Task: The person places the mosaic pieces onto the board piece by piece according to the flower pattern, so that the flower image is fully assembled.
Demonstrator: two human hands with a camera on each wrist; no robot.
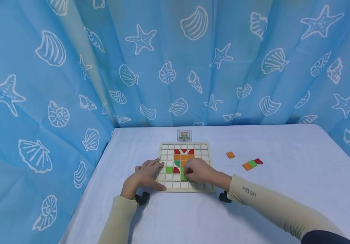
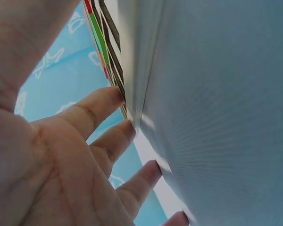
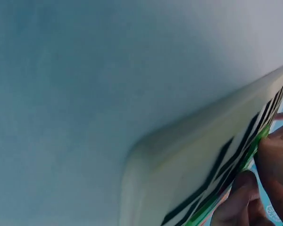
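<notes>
A cream grid board (image 1: 175, 190) lies on the white table, with red, orange and green tiles set in its squares. My left hand (image 1: 146, 174) spreads its fingers along the board's left side, thumb at the front left corner. In the left wrist view its fingertips (image 2: 115, 94) touch the board's edge. Over the board's lower middle, my right hand (image 1: 200, 170) bends its fingers and pinches a green square tile (image 3: 255, 145) close to the grid. The right hand covers several squares in the head view. A green square (image 1: 169, 169) and a red quarter-round tile (image 1: 176, 170) sit left of it.
A small pattern card (image 1: 184, 135) lies behind the board. To the right are a loose orange square (image 1: 230, 155) and a cluster of another orange tile (image 1: 247, 166), a green tile (image 1: 252, 163) and a red tile (image 1: 258, 161). A blue shell-print curtain (image 1: 169, 95) hangs behind the table.
</notes>
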